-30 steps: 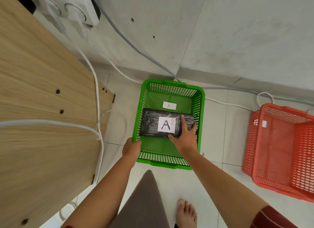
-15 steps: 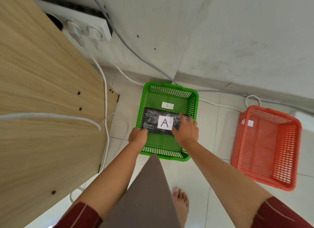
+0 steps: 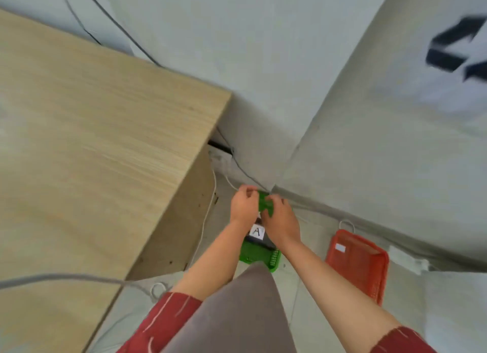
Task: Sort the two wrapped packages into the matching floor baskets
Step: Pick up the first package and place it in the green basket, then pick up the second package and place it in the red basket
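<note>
The green basket (image 3: pixel 259 255) stands on the floor by the wall corner. In it lies the black wrapped package with a white "A" label (image 3: pixel 257 231), mostly covered by my arms. My left hand (image 3: pixel 243 204) and my right hand (image 3: pixel 280 218) hover side by side well above the basket's far end, fingers loosely curled, holding nothing. The red basket (image 3: pixel 358 258) sits on the floor to the right; nothing shows inside it. The second package is out of view. The picture is blurred by motion.
A light wooden table (image 3: pixel 92 142) fills the left side, its end panel close to the green basket. White cables (image 3: pixel 205 221) run down between them, and a grey cable (image 3: pixel 66 277) crosses the tabletop. Concrete walls meet in a corner behind the baskets.
Both hands have let go of the "A" package and risen away from the green basket. The view has pulled up and back, so the baskets look much smaller.
</note>
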